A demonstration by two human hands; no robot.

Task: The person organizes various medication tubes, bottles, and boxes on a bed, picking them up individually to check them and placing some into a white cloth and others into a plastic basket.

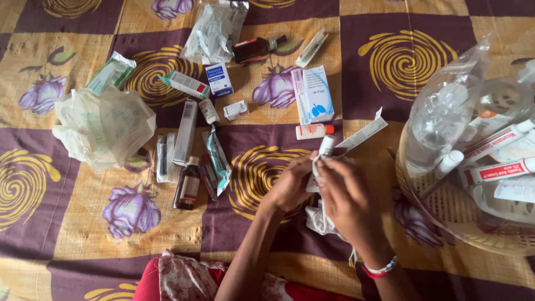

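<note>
My left hand (291, 187) and my right hand (348, 199) meet over the patterned cloth (67, 223), both closed around a small white tube (325, 148) whose capped end sticks up past my fingers. An opened white carton (363, 134) juts out to the right from behind the tube, touching my fingers. Crumpled white paper (319, 218) lies just under my hands. A small white bottle with an orange cap (313, 131) lies a little above them.
A woven basket (446, 214) with a clear bag, tubes and boxes stands at the right. Medicine boxes (317, 93), brown bottles (188, 184), sachets and a crumpled plastic bag (103, 127) are scattered over the left and centre.
</note>
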